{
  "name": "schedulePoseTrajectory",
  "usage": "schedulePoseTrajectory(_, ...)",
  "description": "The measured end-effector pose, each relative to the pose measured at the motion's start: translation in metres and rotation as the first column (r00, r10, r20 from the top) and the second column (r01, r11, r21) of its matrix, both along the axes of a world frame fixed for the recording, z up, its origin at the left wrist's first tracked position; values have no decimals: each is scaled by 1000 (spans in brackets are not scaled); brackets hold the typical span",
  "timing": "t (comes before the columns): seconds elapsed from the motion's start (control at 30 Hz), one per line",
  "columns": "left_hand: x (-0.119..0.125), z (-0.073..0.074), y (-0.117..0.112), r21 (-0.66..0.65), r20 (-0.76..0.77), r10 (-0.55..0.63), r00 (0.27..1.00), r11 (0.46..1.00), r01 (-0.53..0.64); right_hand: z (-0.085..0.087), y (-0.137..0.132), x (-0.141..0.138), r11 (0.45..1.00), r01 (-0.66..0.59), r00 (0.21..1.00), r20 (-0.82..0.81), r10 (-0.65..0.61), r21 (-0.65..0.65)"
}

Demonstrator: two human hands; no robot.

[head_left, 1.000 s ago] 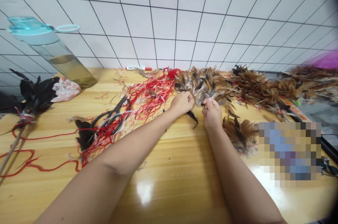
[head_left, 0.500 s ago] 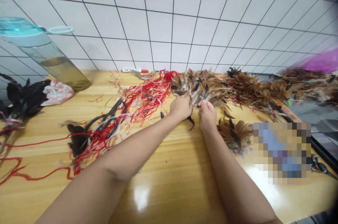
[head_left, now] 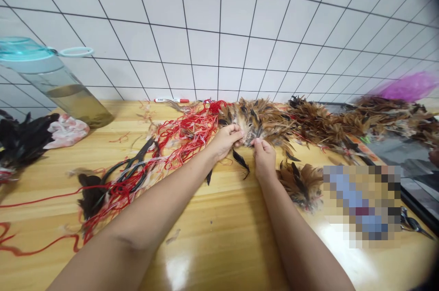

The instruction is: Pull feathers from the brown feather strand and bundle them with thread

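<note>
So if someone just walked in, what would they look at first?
Probably the tangle of bright red string, left of the middle of the table. Next, perhaps, the fluffy brown feathers just right of it, with the left hand and right hand at their near edge. Then the big blue-lidded bottle at the far left.

Wearer's hands [head_left: 225, 141] [head_left: 265, 158] two; bottle [head_left: 73, 92] one; marker [head_left: 171, 100] one; black feather bunches [head_left: 24, 144] [head_left: 91, 195] two.

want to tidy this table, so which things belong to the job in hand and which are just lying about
Likely part of the job:
- brown feathers, at the left hand and right hand
- red string and black scissors lying against it, probably

Seemingly just lying about:
- bottle
- marker
- crumpled wad
</note>
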State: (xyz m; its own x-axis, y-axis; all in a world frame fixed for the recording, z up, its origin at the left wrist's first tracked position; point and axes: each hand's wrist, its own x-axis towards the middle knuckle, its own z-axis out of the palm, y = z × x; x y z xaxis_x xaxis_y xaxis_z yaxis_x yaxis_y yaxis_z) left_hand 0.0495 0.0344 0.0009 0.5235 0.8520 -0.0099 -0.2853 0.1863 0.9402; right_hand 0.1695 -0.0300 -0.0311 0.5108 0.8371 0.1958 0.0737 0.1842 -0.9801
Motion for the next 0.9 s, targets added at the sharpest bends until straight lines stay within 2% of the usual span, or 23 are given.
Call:
schedulePoseTrajectory(0.1,1,0,-1,-45,88,-41,995,998,45,1,2,-2,998,66,997,-41,-65,13)
schedulePoseTrajectory(0.27,5,0,-2,-6,140,44,989,999,-44,1,3,-3,999,34,994,-100,-35,-6)
schedulePoseTrajectory(0.5,8,-6,-3,25,61,52,997,998,-54,-1,3,-3,1000,-29,994,-106,28,-7)
schedulePoseTrajectory(0.73,2,-6,1,50,17,-22,1000,998,21,-2,3,-3,998,-47,997,66,49,-33)
schedulePoseTrajectory(0.9,-1,-7,3,68,-72,-67,995,995,72,2,1,-6,997,-72,997,34,73,-33)
